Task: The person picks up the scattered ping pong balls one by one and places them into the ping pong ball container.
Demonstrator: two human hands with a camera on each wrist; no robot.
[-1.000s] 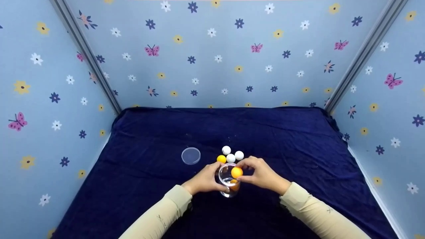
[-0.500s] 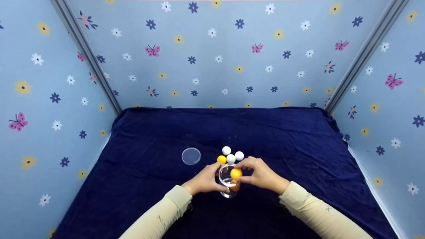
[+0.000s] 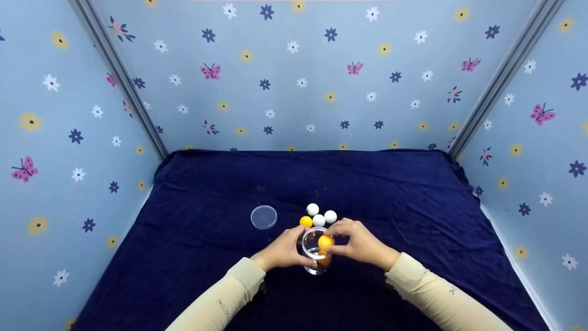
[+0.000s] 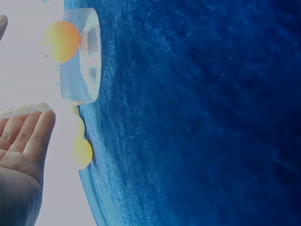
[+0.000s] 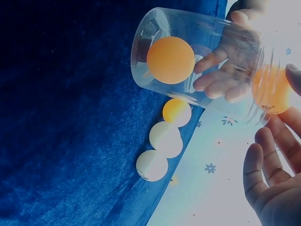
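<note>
My left hand grips a clear plastic jar around its upper part, with the jar's mouth toward the top. One orange ping-pong ball lies inside near the bottom. Between thumb and fingers of my right hand another orange ping-pong ball is pinched at the jar's mouth; the right wrist view has it partly behind the jar's threaded neck. Just beyond the jar, a yellow-orange ping-pong ball and several white ping-pong balls sit close together on the cloth.
To the left of the balls lies a clear round lid. A dark blue cloth covers the table. Patterned blue walls enclose its back and sides, with metal posts at the corners.
The orange ball in my right hand has moved slightly left and down at the jar's mouth. My left hand keeps holding the jar in nearly the same place.
</note>
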